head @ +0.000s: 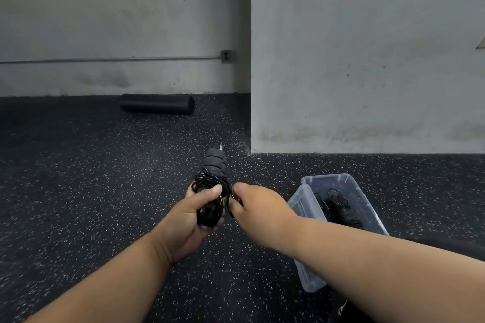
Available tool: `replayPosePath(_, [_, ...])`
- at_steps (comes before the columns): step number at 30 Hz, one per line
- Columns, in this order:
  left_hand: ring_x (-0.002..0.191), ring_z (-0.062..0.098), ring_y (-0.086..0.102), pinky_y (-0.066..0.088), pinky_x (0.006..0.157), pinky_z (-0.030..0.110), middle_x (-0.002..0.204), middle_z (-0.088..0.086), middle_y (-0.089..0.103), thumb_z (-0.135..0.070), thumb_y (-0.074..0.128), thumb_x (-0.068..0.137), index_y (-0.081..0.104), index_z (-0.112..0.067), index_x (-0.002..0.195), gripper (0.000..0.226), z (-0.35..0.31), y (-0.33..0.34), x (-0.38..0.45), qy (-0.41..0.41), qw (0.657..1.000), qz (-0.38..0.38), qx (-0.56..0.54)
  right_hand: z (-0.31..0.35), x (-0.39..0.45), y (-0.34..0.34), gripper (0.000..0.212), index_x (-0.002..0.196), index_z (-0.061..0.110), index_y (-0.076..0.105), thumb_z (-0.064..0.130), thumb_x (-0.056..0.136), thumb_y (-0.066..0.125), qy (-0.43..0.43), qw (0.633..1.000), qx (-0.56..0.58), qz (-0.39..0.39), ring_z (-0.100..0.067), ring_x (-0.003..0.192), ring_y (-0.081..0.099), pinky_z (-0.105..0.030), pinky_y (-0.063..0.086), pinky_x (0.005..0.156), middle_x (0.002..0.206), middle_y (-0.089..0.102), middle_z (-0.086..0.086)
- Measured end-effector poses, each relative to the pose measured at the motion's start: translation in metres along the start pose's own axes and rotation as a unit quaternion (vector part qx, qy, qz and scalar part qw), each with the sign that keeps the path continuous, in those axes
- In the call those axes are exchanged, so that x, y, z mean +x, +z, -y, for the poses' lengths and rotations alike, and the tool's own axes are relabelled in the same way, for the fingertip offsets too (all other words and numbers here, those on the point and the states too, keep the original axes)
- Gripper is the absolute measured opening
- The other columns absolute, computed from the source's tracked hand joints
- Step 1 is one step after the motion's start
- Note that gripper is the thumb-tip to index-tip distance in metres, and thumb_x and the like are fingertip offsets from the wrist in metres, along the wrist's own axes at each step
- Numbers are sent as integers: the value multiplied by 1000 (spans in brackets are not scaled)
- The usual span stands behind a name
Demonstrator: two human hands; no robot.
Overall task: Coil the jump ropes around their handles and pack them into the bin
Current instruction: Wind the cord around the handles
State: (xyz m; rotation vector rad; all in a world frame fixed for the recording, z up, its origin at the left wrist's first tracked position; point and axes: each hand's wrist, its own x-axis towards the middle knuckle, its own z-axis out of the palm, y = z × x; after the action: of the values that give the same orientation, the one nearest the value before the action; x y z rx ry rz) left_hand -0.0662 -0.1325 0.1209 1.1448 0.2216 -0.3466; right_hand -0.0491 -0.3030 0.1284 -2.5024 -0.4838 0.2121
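My left hand (pixel 195 208) grips a pair of black jump rope handles (pixel 215 165) held together and pointing away from me, with thin black cord (pixel 210 179) wound around their middle. My right hand (pixel 252 200) sits just to the right of the handles, its fingers pinched on a loop of that cord. A clear plastic bin (pixel 304 207) stands on the floor to the right, partly hidden under my right forearm. Inside it lies another black jump rope (pixel 338 207), coiled up.
The floor is black speckled rubber. A black foam roller (pixel 157 103) lies against the far wall. A grey wall corner (pixel 251 149) juts out just beyond the bin. A dark shoe tip (pixel 341 309) shows at the bottom right.
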Motion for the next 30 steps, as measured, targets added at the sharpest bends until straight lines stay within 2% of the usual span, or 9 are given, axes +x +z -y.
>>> replayPosePath(2, [74,21,64,50,63,32,96,12,70,-24,77,79,43,-9,149,79,0,-3,0,-8,1000,10,-1,-1,1,-4,25,83,26,43,33,107,42,-15,999,-31,10,-21,74,50,-35,32,61,75,48,9])
replayPosePath(5, [74,19,65,50,64,32,95,10,70,-26,75,78,47,-9,147,76,-1,-4,0,-10,1000,22,20,-5,2,-10,25,81,24,47,32,105,45,-30,999,-38,21,-20,70,51,-34,32,57,73,51,8])
replayPosePath(10, [74,20,63,51,64,31,92,14,68,-30,74,81,48,-4,144,73,-4,-4,2,-8,999,26,44,-22,12,-18,30,80,11,52,28,104,48,36,997,66,-3,-19,60,47,-30,38,53,74,62,-8])
replayPosePath(13, [72,20,64,53,62,30,90,13,67,-31,74,81,53,-7,140,68,-3,-5,2,-18,997,23,70,-42,25,-19,32,84,6,59,26,106,48,97,983,157,-4,-20,58,46,-29,36,52,68,59,-5])
replayPosePath(16, [72,21,63,51,63,31,89,14,67,-31,74,81,55,-10,137,63,-1,-3,-2,-35,994,41,99,-55,34,-18,34,92,1,64,26,107,49,146,951,272,-23,-21,59,49,-27,36,51,68,60,-6])
replayPosePath(20, [72,16,65,54,60,28,91,10,68,-24,81,84,58,-12,135,57,4,2,-6,-62,988,59,128,-65,41,-26,27,94,13,62,28,110,47,182,913,361,-58,-14,54,58,-22,44,48,72,65,-7])
replayPosePath(23, [78,17,68,55,63,29,97,8,73,-25,80,80,60,-15,134,58,9,1,-8,-73,985,67,144,-81,49,-36,24,101,14,62,24,111,42,209,885,403,-105,-15,57,60,-24,48,50,74,67,-7])
replayPosePath(28, [67,20,62,51,56,29,84,15,67,-28,76,84,56,-9,135,58,9,-4,-2,-57,996,-14,69,-100,61,-43,19,103,14,57,16,111,40,250,801,514,-180,-16,59,63,-27,50,50,76,65,-7])
replayPosePath(30, [66,20,60,50,58,30,81,13,67,-28,68,92,58,-9,131,44,6,-12,4,-46,997,-58,33,-101,63,-44,19,102,16,57,17,111,40,245,777,546,-193,-17,65,67,-29,51,54,79,69,-6])
